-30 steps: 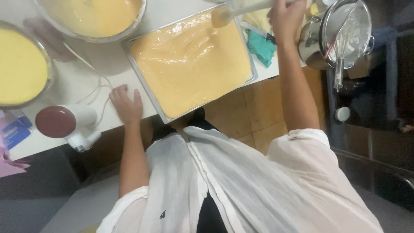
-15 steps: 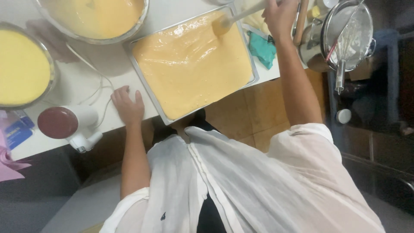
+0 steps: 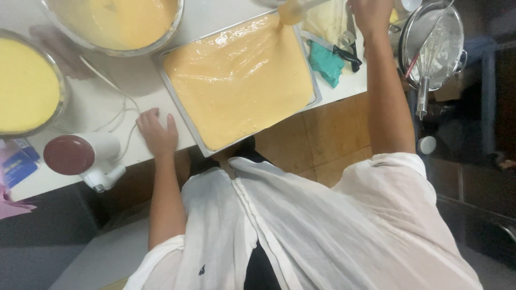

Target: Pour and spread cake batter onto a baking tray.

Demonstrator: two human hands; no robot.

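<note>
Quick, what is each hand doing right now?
Left hand: open, flat on the table beside the tray.
Right hand: closed on a spatula.

Lighting: soft, even, indoor; source not visible. Brightest zone: white table (image 3: 215,16), near washed out. Glare: small wet highlights on batter in square tray (image 3: 309,102). Shadows: faint, diffuse. Right edge and floor: dim, murky. Sharpness: moderate; mild motion blur at right hand (image 3: 371,13). White shirt (image 3: 344,225) slightly overexposed.

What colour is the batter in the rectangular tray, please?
Pale yellow-orange batter, seen in the head view.
</note>
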